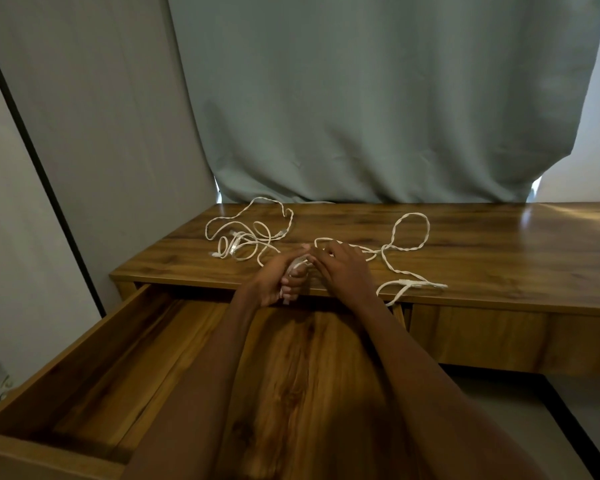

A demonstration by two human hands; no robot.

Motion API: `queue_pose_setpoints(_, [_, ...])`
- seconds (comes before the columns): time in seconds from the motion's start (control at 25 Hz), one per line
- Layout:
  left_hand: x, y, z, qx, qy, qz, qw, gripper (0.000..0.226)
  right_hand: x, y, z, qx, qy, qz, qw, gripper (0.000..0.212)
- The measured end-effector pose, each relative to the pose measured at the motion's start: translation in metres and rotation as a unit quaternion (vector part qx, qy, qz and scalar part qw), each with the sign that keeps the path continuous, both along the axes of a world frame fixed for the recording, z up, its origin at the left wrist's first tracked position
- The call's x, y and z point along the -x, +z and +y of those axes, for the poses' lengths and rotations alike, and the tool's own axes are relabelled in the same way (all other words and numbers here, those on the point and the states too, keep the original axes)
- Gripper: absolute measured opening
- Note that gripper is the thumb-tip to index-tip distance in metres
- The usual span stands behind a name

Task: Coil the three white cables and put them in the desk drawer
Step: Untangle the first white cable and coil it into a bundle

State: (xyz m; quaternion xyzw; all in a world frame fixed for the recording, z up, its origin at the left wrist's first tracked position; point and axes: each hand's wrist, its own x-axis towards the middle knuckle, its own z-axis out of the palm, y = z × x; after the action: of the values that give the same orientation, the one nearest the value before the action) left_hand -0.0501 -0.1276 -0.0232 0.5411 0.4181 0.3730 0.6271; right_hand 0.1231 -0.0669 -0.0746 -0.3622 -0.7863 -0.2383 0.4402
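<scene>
My left hand (278, 280) grips a small bundle of white cable (297, 265) at the desk's front edge. My right hand (343, 268) pinches the same cable right beside it. From there this cable runs right in loose loops (411, 233) across the desk, ending in connectors near the front edge (420, 284). A second tangle of white cable (246, 233) lies loose at the desk's back left; I cannot tell whether it is one cable or two. The desk drawer (94, 344) stands pulled out below my forearms, with nothing visible inside.
The wooden desk (499, 258) extends right with bare surface. A grey-green curtain (378, 116) hangs right behind the desk. A wall panel with a dark edge stands at the left. A shut drawer front (482, 337) is to the right of the pulled-out one.
</scene>
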Motion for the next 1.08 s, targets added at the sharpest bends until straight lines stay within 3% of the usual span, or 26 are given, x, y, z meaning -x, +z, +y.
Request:
queue_pose_setpoints(0.08, [0.004, 0.001, 0.002, 0.024, -0.067, -0.176, 0.982, 0.054, 0.0, 0.001, 0.0, 0.054, 0.029, 0.016, 0.998, 0.039])
queue_pose_setpoints(0.2, [0.001, 0.005, 0.002, -0.003, -0.066, -0.342, 0.937, 0.054, -0.001, 0.001, 0.003, 0.128, 0.093, 0.062, 0.985, 0.043])
queue_pose_setpoints(0.36, [-0.003, 0.019, 0.004, -0.123, 0.111, -0.507, 0.846, 0.044, 0.0, -0.004, 0.004, 0.189, 0.061, 0.034, 0.98, 0.046])
queue_pose_setpoints(0.44, [0.0, 0.028, 0.014, -0.154, 0.228, -0.529, 0.803, 0.04, -0.001, -0.005, 0.004, 0.175, 0.066, -0.012, 0.982, 0.039])
queue_pose_setpoints(0.48, [0.002, 0.031, 0.021, -0.163, 0.271, -0.517, 0.795, 0.038, -0.001, -0.004, 0.004, 0.156, 0.076, -0.029, 0.984, 0.037])
queue_pose_setpoints(0.56, [0.004, 0.036, 0.036, -0.185, 0.343, -0.435, 0.812, 0.037, -0.001, -0.003, 0.005, 0.113, 0.096, -0.039, 0.988, 0.039])
queue_pose_setpoints(0.6, [0.005, 0.036, 0.042, -0.206, 0.38, -0.344, 0.834, 0.037, -0.001, -0.004, 0.005, 0.101, 0.103, -0.033, 0.989, 0.04])
queue_pose_setpoints(0.68, [0.002, 0.032, 0.052, -0.276, 0.42, -0.032, 0.864, 0.041, -0.001, -0.003, 0.003, 0.089, 0.108, -0.017, 0.99, 0.041])
queue_pose_setpoints(0.76, [-0.004, 0.024, 0.052, -0.321, 0.351, 0.252, 0.843, 0.047, 0.0, -0.001, 0.001, 0.092, 0.109, 0.002, 0.99, 0.04])
queue_pose_setpoints(0.88, [-0.009, 0.021, 0.045, -0.316, 0.236, 0.462, 0.794, 0.058, 0.001, 0.004, 0.003, 0.134, 0.117, 0.073, 0.981, 0.042])
queue_pose_setpoints(0.96, [-0.014, 0.025, 0.037, -0.294, 0.176, 0.501, 0.794, 0.067, 0.0, 0.006, 0.005, 0.177, 0.125, 0.126, 0.968, 0.035])
queue_pose_setpoints(1.08, [-0.018, 0.035, 0.031, -0.168, 0.113, 0.333, 0.921, 0.075, -0.002, 0.008, 0.005, 0.195, 0.129, 0.174, 0.956, 0.026])
